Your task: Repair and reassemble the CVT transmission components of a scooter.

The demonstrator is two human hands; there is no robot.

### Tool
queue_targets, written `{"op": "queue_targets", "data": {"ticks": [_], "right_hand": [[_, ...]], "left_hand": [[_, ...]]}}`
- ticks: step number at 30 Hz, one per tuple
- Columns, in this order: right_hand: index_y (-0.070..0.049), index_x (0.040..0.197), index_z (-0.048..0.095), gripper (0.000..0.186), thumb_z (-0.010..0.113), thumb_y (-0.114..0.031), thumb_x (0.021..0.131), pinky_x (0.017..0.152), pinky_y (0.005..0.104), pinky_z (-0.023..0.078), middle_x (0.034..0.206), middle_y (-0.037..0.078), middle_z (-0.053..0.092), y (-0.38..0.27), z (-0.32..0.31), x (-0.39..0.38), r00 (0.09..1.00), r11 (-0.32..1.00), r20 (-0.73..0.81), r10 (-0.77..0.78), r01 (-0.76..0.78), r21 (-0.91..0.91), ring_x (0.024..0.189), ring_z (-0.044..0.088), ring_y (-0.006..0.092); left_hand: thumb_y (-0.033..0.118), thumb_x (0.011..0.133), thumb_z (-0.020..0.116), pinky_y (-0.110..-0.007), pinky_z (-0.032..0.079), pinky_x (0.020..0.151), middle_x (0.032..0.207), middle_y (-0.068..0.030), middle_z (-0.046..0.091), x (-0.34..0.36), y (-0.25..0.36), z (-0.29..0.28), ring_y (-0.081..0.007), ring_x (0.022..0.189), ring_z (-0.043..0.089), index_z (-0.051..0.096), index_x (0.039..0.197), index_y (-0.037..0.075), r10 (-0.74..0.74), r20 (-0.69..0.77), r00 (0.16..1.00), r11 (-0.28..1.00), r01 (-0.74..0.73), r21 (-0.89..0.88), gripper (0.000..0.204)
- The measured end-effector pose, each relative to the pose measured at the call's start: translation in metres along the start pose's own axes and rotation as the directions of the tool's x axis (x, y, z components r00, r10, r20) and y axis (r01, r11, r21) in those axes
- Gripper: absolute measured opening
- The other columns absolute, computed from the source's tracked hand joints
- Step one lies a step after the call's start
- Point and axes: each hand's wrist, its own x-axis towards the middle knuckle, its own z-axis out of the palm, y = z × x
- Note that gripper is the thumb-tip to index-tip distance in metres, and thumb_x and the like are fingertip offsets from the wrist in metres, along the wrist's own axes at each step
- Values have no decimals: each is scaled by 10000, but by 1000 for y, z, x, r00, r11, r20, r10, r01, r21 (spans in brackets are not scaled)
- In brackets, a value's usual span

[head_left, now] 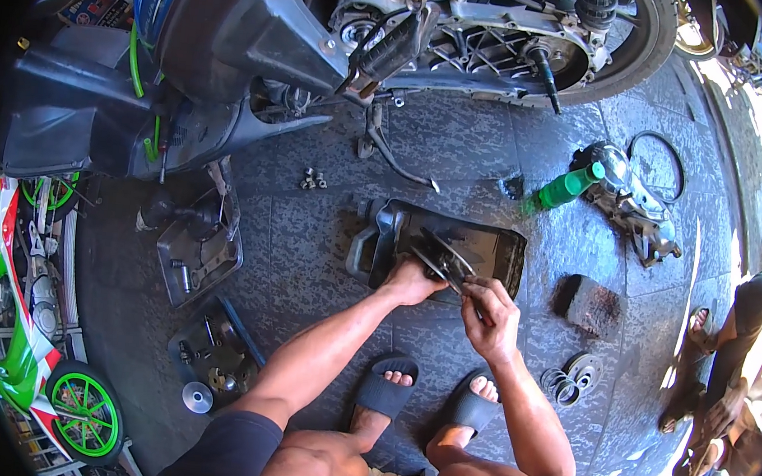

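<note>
Gripping a thin metal tool [474, 308] in a closed fist, right hand [492, 318] just above the near edge of a black plastic cover [489, 247] lying on the paved floor [462, 145]. Left hand [412, 281] clamped on a black pair of pliers [441, 254], fingers curled shut around the handles, jaws angled up and left over the cover. Both hands close together, nearly touching, at the cover's front rim.

Below the hands, 2 feet in dark slide sandals [386, 393], knees bent at the lower edge.

Right of the cover, a dark sponge-like block [588, 303], apart from it; nearer the feet, a cluster of round metal discs [570, 380]. Farther right and up, a green bottle [567, 187] lying beside a grey engine part [633, 206], and a black rubber belt loop [657, 167] just behind.

Left of the cover, a black tray [200, 254] with small parts, and below it a second tray [212, 350] with tools; a shiny round washer [198, 396] near its corner. A few nuts [312, 178] on the floor above the cover.

Along the top, a scooter [399, 31] with engine casing exposed. At far right, another person's sandalled foot [699, 329].
</note>
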Motion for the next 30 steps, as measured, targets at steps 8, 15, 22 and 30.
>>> {"op": "queue_targets", "data": {"ticks": [8,15,22,30], "right_hand": [[8,1016,669,197,678,47,823,745,346,552,1030,181,673,2,6,2,999,999,-48,23,-25,-34,866,693,327],[8,1002,673,174,670,48,832,597,317,502,1032,172,675,-9,11,7,994,992,-59,88,-93,-90,662,629,255],[5,1014,670,175,664,36,842,586,336,506,1007,159,662,-12,10,10,994,998,-97,41,-46,-46,609,611,261],[4,1018,674,182,668,26,837,548,302,453,924,132,641,-17,12,21,988,991,-113,104,-112,-70,590,555,188]], "left_hand": [[316,752,802,-475,563,764,934,-190,725,5,6,6,-397,889,692,751,959,73,10,-211,977,953,54,297,324],[199,753,792,-371,525,890,1073,-145,726,18,3,-10,-262,1018,682,708,1095,64,95,141,985,976,-64,-209,377],[281,736,803,-471,563,788,982,-208,709,5,12,10,-418,938,670,713,1002,41,-15,-192,981,944,77,321,369],[304,729,783,-439,556,834,1033,-224,705,15,17,-3,-374,990,679,706,1012,33,-4,29,1000,966,-4,260,399]]}}
